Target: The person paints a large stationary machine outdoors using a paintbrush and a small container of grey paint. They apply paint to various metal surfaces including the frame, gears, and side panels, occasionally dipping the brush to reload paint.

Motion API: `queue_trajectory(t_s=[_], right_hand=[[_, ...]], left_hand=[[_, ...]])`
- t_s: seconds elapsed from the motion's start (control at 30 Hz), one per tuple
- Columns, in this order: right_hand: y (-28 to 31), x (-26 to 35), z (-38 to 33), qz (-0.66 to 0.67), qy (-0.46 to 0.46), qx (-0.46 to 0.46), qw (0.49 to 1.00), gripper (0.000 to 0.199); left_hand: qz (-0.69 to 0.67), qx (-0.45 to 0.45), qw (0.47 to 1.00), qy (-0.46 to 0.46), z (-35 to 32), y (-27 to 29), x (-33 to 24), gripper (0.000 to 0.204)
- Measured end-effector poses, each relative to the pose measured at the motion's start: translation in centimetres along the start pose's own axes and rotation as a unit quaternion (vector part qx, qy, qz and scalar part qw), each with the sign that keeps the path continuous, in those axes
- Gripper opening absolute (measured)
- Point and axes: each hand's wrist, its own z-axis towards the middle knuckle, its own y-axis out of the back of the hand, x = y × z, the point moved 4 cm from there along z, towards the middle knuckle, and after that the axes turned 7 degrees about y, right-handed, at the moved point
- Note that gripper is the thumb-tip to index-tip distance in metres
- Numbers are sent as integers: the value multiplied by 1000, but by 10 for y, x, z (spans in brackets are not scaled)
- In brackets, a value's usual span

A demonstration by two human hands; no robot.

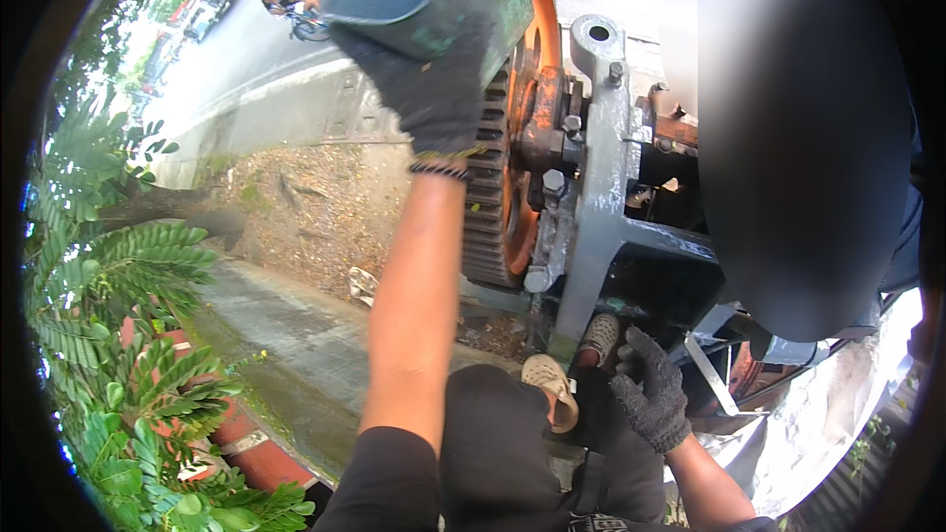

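My left arm stretches up and forward. My left hand (pixel 434 103), in a dark work glove, grips the near side of a greenish, trough-shaped metal piece (pixel 493 0) above a big gear wheel. Most of its fingers are hidden against the metal. Below that, the orange-and-black gear (pixel 488 197) has its dark teeth facing left, beside my forearm. My right hand (pixel 650 394), in a dark grey knit glove, hovers low over my legs with nothing in it. Its fingers are apart and slightly bent, close to the machine's grey frame (pixel 596 177).
Bolts (pixel 555 182) and an eyed lug (pixel 598 34) stick out of the frame. A blurred-out person (pixel 808 148) is close on the right. Light clogs (pixel 550 389) are on the ground by the frame. Leafy plants (pixel 128 335) line the left, and a road with people and vehicles lies beyond.
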Motion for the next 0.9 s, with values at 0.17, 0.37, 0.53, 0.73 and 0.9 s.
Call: queue_trajectory(t_s=[0.17,0.37,0.53,0.73,0.9], right_hand=[[-3,16,7,-32,42,24,998,66],[6,6,-2,19,-31,13,999,58],[23,1,-8,3,-94,-32,995,53],[40,18,2,-21,-98,-6,995,54],[45,27,2,-22,-105,-4,994,50]], left_hand=[[-1,-41,999,21,6,-49,23,143],[19,-53,998,-8,14,-63,33,159],[-37,-51,996,67,0,-70,-9,160],[8,-61,997,55,2,-65,10,159],[-135,-15,982,129,-16,-51,-5,155]])
